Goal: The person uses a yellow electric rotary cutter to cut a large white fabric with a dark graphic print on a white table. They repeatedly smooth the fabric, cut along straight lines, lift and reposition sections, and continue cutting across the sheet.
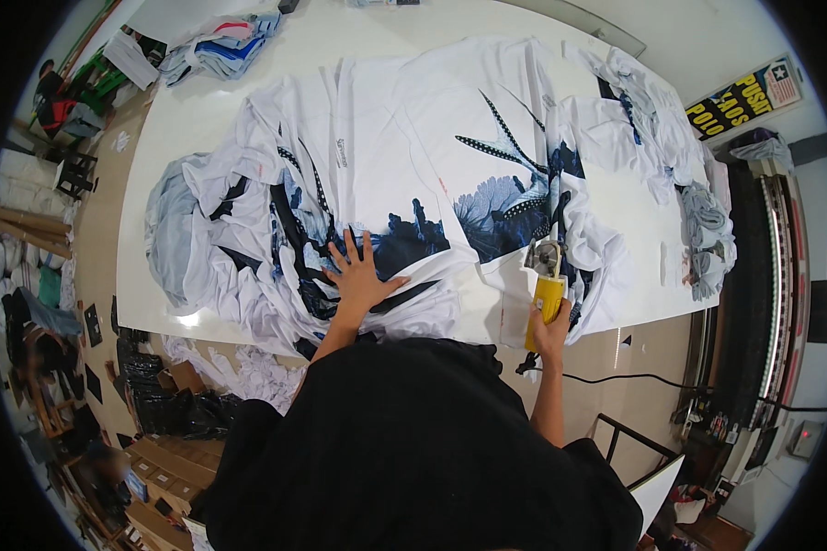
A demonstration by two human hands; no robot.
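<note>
white tabletop (179, 119) spreads under most of the work, with a beige floor (106, 248) beyond it and cardboard boxes (170, 473) at lower left. folded garments (219, 53) sit at its far left corner, and rolled pale grey cloths (708, 220) line the right edge. across the middle lies white fabric printed in navy blue plant and branch shapes (400, 170), flat at the centre and bunched toward the left. the left hand (360, 283) presses on it with fingers splayed and nothing gripped. the right hand (551, 331) has its fingers wrapped around a yellow handheld electric cutter (546, 298), whose round head stands at the print's near right edge; a black cord (634, 376) trails rightward. cutting looks partway along: the loose white and navy pieces (620, 138) at right may already be separated, while thin outlines at the centre seem uncut. whether the blade is running cannot be told.
</note>
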